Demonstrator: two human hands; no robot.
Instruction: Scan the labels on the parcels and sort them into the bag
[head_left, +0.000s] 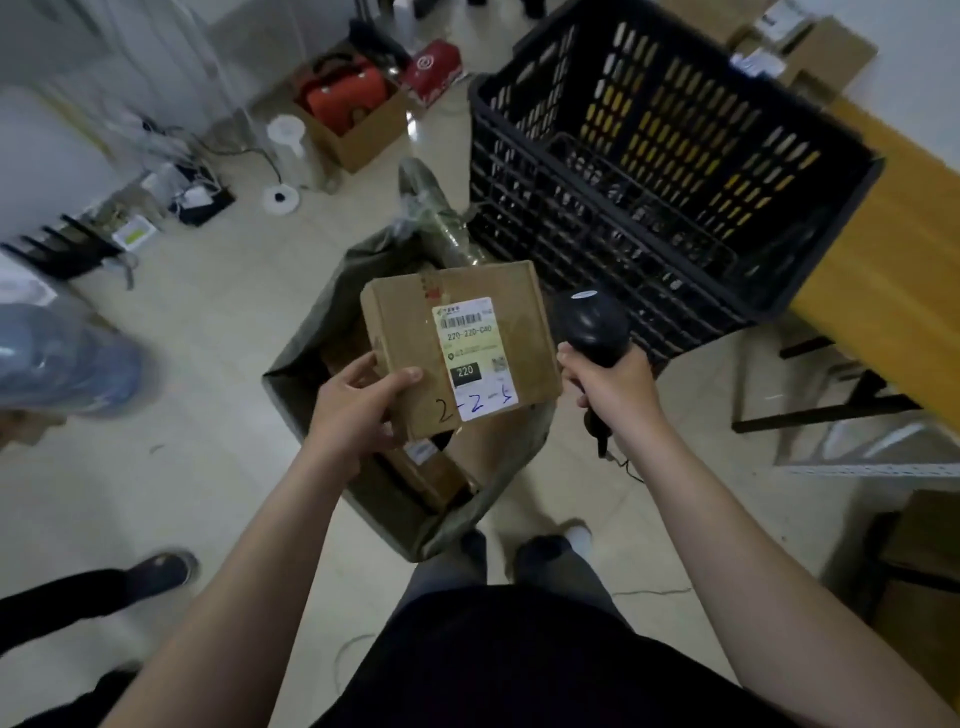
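My left hand (358, 410) grips the lower left corner of a brown cardboard parcel (405, 332), thumb on top. Its white shipping label (472, 358) faces up, with a barcode, "220" and handwritten marks. The parcel hangs above the open grey-green bag (306, 358) on the floor, where other cardboard parcels (431, 478) lie inside. My right hand (610, 389) grips the handle of a black barcode scanner (589, 325) just right of the parcel, its head level with the label.
A large black plastic crate (675, 156) stands behind the bag, beside a yellow wooden table (893, 291). A cardboard box with red items (353, 114) and cables lie on the floor at the back left. Another person's foot (161, 571) is at the lower left.
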